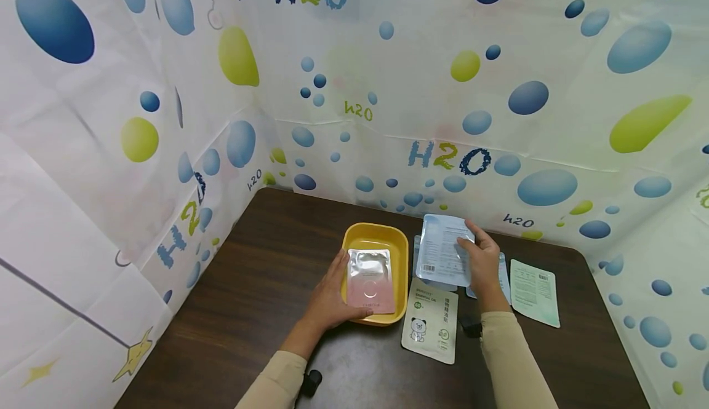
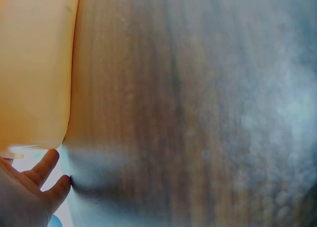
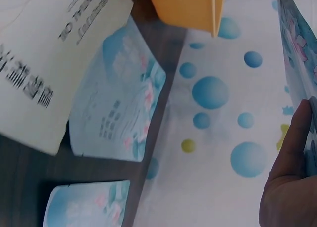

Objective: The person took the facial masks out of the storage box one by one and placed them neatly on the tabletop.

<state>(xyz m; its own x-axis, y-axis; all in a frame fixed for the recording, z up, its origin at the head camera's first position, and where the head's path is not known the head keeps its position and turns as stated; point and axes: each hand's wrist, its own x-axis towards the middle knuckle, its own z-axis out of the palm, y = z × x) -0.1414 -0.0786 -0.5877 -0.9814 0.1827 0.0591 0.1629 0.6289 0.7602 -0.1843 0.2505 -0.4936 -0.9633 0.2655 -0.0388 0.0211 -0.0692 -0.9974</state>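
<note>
A pink-and-silver sachet [image 1: 370,283] lies in the yellow tray [image 1: 403,255]. My left hand [image 1: 331,295] rests at the tray's near left corner, its fingers along the left rim and the thumb stretched across the front by the sachet's lower edge. In the left wrist view those fingers [image 2: 47,167] look straight and spread beside the tray's side wall. My right hand [image 1: 483,258] pinches a light blue printed sachet [image 1: 445,252] by its right edge, the thumb on the printed face. This sachet is raised and tilted, overlapping another blue sachet [image 3: 119,93] in the head view.
A cream sachet with a panda [image 1: 429,323] lies just right of the tray. Another blue sachet [image 3: 89,204] sits partly behind my right hand, and a pale green sachet [image 1: 534,292] lies farther right. A wall sheet with blue dots [image 1: 354,150] hangs behind the dark wooden table [image 1: 249,280].
</note>
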